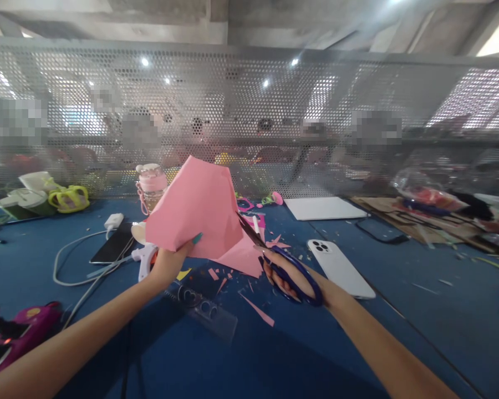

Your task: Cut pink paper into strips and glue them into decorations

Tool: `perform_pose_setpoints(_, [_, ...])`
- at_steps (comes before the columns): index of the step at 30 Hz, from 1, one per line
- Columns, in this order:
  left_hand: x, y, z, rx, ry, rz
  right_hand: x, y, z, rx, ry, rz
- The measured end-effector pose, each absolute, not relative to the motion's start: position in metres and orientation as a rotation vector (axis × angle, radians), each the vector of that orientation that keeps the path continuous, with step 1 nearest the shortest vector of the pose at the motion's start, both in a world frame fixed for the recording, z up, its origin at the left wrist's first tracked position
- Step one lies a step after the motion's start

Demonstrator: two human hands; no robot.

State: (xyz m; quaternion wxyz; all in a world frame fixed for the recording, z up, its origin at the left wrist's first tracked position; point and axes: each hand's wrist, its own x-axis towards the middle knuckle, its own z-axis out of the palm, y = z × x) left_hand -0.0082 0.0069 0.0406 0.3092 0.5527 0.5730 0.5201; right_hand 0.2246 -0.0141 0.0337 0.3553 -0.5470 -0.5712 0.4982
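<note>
A large pink sheet of paper (199, 205) is raised above the blue table, gripped at its lower edge by my left hand (172, 263). The thumb, with a teal nail, presses on the near face; the other fingers are behind the paper. Dark-blue-handled scissors (299, 271) are in my right hand (278, 271), fingers through the loops. Their blades point up and left, meeting the sheet's right edge. Whether the blades are parted is hard to tell. Beneath the raised sheet, more pink paper (247, 257) lies on the table, with scraps (260, 310) scattered in front.
A white phone (341, 269) lies right of the scissors. A glue gun (145, 260), cables, a dark phone (112, 244) and a pink bottle (152, 183) are at left. A clear ruler (212, 316) lies in front. A perforated metal screen (249, 111) closes the back.
</note>
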Motion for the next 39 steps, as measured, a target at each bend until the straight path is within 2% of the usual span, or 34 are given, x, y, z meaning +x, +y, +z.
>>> perform_pose_setpoints(3, [-0.006, 0.005, 0.042, 1.358, 1.436, 1.334, 0.223, -0.014, 0.034, -1.433, -1.416, 1.422])
perform_pose_setpoints(10, [-0.007, 0.006, 0.030, 1.197, 1.189, 1.257, 0.218, -0.011, 0.024, -1.381, -1.310, 1.458])
perform_pose_setpoints(16, [-0.002, -0.001, 0.032, 1.098, 1.085, 1.144, 0.216, -0.012, 0.022, -1.337, -1.320, 1.388])
perform_pose_setpoints(39, [0.006, -0.010, 0.033, 1.021, 1.020, 1.142, 0.213, -0.009, 0.012, -1.316, -1.420, 1.212])
